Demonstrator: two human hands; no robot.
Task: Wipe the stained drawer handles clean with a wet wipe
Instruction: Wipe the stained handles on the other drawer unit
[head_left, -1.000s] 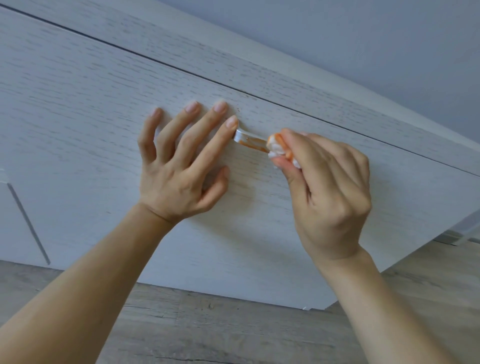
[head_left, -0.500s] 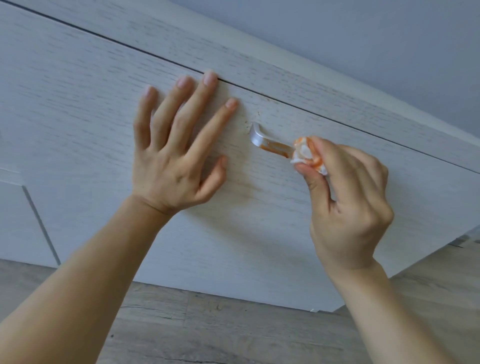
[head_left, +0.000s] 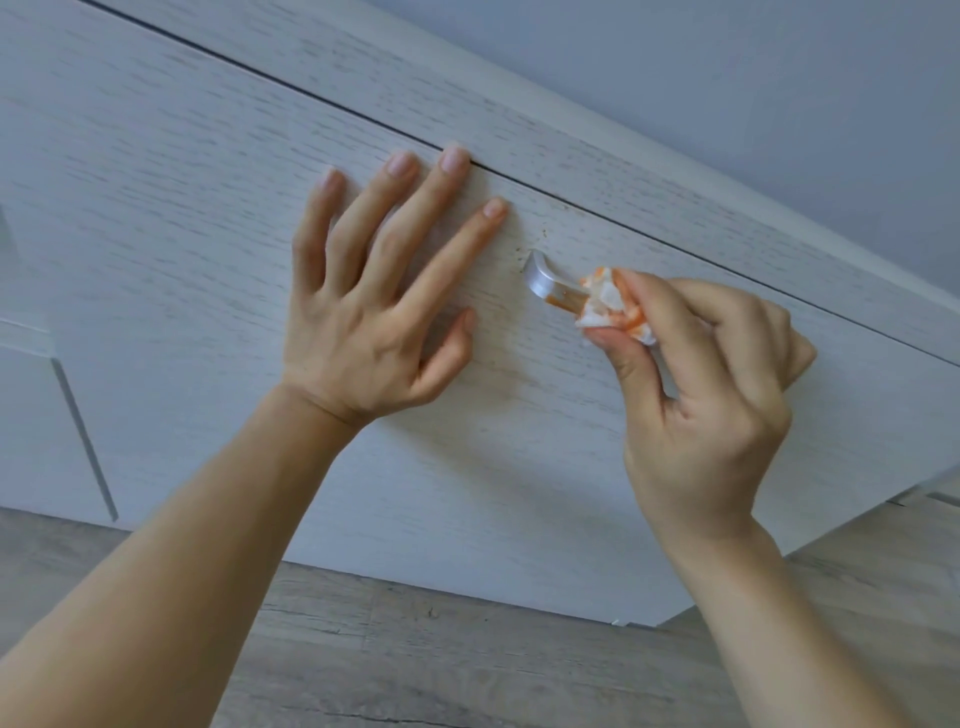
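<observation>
- Your left hand lies flat on the drawer front, fingers spread; its fingertips reach the dark seam at 12 o'clock.
- Bare panel stays free at 9 o'clock of this hand; the floor begins under the drawer's lower edge at 6 o'clock.
- The handle sits at 3 o'clock of your left hand, just beside the index fingertip but apart from it.
- Your right hand pinches the crumpled wet wipe against the handle; the handle's right part is hidden, probably under the wipe.
- The handle is silver with an orange-brown stain; the wipe is white with orange marks.
</observation>
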